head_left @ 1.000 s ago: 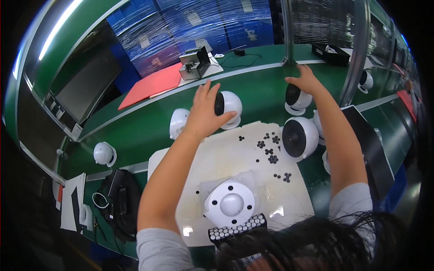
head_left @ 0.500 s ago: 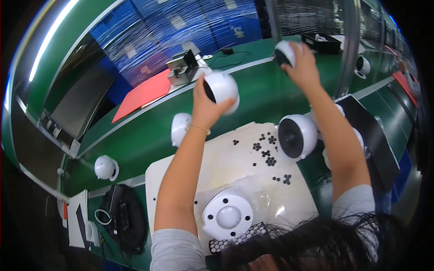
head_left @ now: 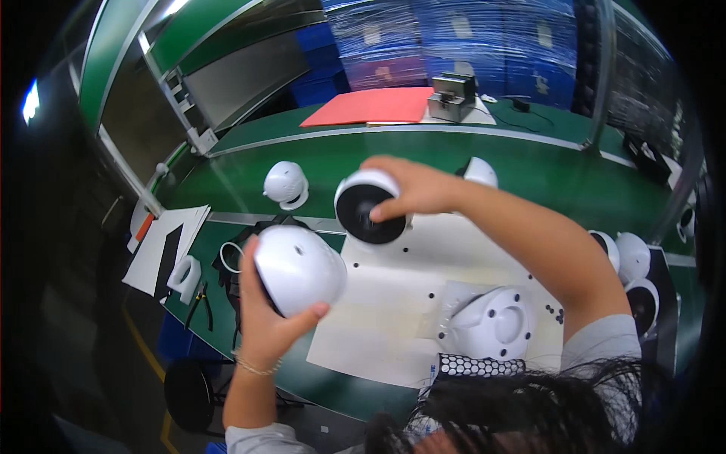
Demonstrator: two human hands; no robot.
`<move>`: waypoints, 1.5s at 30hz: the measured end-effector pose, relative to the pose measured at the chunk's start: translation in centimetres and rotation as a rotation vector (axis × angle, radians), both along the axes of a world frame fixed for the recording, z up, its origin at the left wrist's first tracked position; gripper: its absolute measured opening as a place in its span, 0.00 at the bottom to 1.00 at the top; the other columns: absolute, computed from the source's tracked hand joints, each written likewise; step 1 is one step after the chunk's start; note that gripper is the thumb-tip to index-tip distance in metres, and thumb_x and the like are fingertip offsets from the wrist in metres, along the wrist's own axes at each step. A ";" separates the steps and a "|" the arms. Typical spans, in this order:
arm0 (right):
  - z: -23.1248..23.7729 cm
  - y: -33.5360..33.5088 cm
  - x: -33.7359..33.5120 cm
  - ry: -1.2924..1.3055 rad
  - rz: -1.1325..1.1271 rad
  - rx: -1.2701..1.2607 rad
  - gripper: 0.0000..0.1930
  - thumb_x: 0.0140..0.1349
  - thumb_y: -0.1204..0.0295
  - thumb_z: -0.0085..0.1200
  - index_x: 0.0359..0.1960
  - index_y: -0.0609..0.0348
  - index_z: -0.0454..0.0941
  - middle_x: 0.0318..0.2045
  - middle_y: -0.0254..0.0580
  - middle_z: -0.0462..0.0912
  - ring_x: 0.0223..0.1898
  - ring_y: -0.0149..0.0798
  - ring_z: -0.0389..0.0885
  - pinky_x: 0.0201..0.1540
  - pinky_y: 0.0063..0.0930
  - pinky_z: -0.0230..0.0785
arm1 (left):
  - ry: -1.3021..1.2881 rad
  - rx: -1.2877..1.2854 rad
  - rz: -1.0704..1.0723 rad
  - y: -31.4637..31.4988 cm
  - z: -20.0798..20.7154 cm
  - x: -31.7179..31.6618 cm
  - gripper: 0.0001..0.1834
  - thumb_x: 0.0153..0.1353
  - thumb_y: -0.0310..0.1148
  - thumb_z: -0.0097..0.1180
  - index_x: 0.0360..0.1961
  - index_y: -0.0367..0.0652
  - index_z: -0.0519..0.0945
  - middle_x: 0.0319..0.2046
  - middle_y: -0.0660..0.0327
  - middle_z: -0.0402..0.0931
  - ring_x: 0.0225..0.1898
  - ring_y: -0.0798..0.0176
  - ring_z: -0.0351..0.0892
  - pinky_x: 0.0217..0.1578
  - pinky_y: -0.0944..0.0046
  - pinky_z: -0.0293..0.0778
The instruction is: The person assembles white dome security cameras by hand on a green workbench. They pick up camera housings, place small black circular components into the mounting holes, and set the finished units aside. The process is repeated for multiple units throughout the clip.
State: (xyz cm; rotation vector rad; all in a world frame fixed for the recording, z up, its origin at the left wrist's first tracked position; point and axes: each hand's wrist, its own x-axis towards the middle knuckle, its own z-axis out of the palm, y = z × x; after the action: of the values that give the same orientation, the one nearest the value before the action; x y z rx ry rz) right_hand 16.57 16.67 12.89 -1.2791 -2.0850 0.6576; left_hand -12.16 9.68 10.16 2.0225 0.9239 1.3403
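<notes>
My left hand (head_left: 271,327) is wrapped round a white ball-shaped camera (head_left: 301,266), its dark face turned left, held up over the bench's left part. Just beyond, my right hand (head_left: 420,185) grips another white camera (head_left: 369,206) from above and the right, fingers across its round black face. The two cameras are close together. Below my right forearm lies a cream mat (head_left: 370,318) with small black round pads (head_left: 431,295) on it. On the mat rests a white base part (head_left: 488,325) with black pads round its rim, beside a honeycomb-patterned sheet (head_left: 482,366).
A white camera (head_left: 286,184) stands at the back left, another (head_left: 482,172) behind my right forearm. Several cameras (head_left: 632,257) sit at right. Pliers (head_left: 200,307) and a white bracket (head_left: 184,278) lie at left. Beyond are a red sheet (head_left: 370,107) and metal box (head_left: 452,98).
The view has swung left. My left hand has lowered its camera toward me; my right hand has brought its camera from the far right to beside it, black face showing.
</notes>
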 end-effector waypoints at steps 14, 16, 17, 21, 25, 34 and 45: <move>-1.3 0.7 6.8 -0.554 -0.619 0.325 0.39 0.45 0.54 0.61 0.57 0.57 0.60 0.62 0.49 0.54 0.63 0.47 0.53 0.62 0.39 0.47 | 0.587 -0.032 0.409 3.5 -5.2 2.6 0.51 0.43 0.53 0.61 0.59 0.32 0.51 0.58 0.39 0.51 0.56 0.38 0.59 0.52 0.52 0.63; -2.2 -1.2 11.6 -0.552 -0.959 0.241 0.43 0.41 0.51 0.62 0.58 0.55 0.59 0.61 0.49 0.55 0.62 0.48 0.54 0.59 0.42 0.53 | 0.590 0.007 0.450 3.7 -5.4 3.3 0.50 0.45 0.52 0.61 0.60 0.32 0.50 0.60 0.39 0.49 0.57 0.38 0.58 0.53 0.53 0.61; -3.5 -1.7 13.9 -0.507 -1.076 0.182 0.44 0.40 0.51 0.62 0.59 0.54 0.58 0.61 0.49 0.56 0.62 0.49 0.54 0.57 0.42 0.56 | 0.587 0.010 0.460 3.7 -5.4 3.6 0.50 0.45 0.53 0.60 0.60 0.32 0.50 0.60 0.39 0.48 0.57 0.38 0.58 0.53 0.53 0.61; -5.1 -3.9 15.9 0.414 -1.020 -0.420 0.48 0.37 0.49 0.62 0.60 0.55 0.54 0.59 0.52 0.57 0.58 0.50 0.61 0.49 0.51 0.63 | 0.655 0.213 0.558 3.4 -5.7 3.5 0.50 0.46 0.53 0.59 0.61 0.32 0.49 0.62 0.40 0.47 0.60 0.41 0.53 0.57 0.49 0.53; -5.9 -3.5 16.3 0.360 -0.926 0.076 0.46 0.38 0.54 0.63 0.59 0.57 0.53 0.54 0.55 0.62 0.53 0.49 0.66 0.49 0.42 0.65 | 0.613 0.391 0.123 0.0 -4.3 2.8 0.47 0.43 0.51 0.62 0.59 0.35 0.56 0.60 0.45 0.52 0.61 0.45 0.52 0.58 0.49 0.50; -4.4 0.5 6.2 0.212 -0.173 -0.287 0.34 0.43 0.65 0.59 0.55 0.54 0.61 0.48 0.46 0.68 0.50 0.41 0.67 0.52 0.30 0.59 | 0.625 -0.158 -0.680 -4.4 -6.9 4.4 0.43 0.36 0.46 0.67 0.54 0.39 0.63 0.51 0.48 0.65 0.53 0.46 0.63 0.54 0.55 0.59; -7.9 2.7 4.2 0.295 -0.214 -0.277 0.39 0.46 0.57 0.59 0.59 0.55 0.55 0.52 0.47 0.66 0.53 0.42 0.66 0.52 0.30 0.61 | 0.518 -0.097 -0.726 -4.5 -9.1 5.3 0.27 0.39 0.36 0.66 0.42 0.41 0.70 0.40 0.55 0.70 0.42 0.49 0.69 0.44 0.57 0.65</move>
State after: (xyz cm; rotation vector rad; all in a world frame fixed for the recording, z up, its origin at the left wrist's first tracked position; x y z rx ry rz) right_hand 20.77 19.39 5.00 -1.4328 -1.6335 0.9966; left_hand -6.90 5.17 1.10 2.3342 0.3502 0.3840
